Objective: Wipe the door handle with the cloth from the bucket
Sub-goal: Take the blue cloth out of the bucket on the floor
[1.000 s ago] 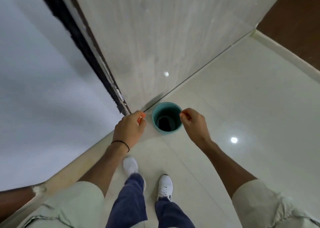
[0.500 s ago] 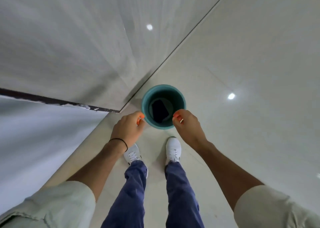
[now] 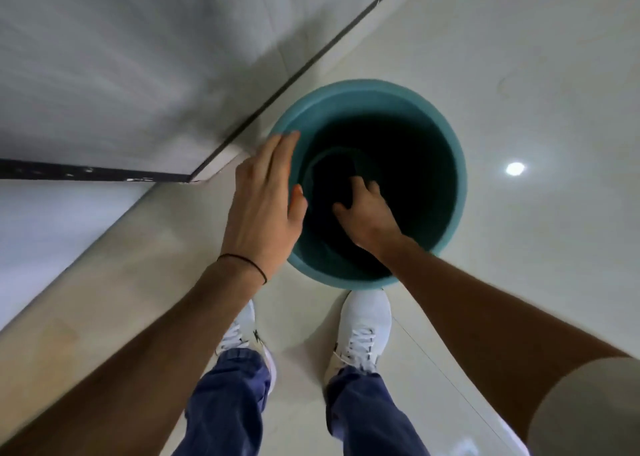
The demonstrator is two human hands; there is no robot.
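While the right hand (image 3: pixel 367 213) is sunk deep inside the teal bucket (image 3: pixel 446 144), the risks all sit around that bucket. Left of it, the left hand (image 3: pixel 266 206) lies flat with fingers spread and relaxed against the rim, gripping nothing; a palm only resting there may not hold the bucket if the other arm pulls up hard, and it could tip or skid on the glossy floor (image 3: pixel 519 57). Inside the bucket, a dark cloth (image 3: pixel 334 182) lies at the bottom, fingers curled onto it, but shadow and blur hide whether they have closed on it; cannot tell. A partial pinch would likely drop it back. Near side of the bucket, both white shoes (image 3: pixel 363 324) stand close to its base, so drips could make footing slick. Door handle is not in view.
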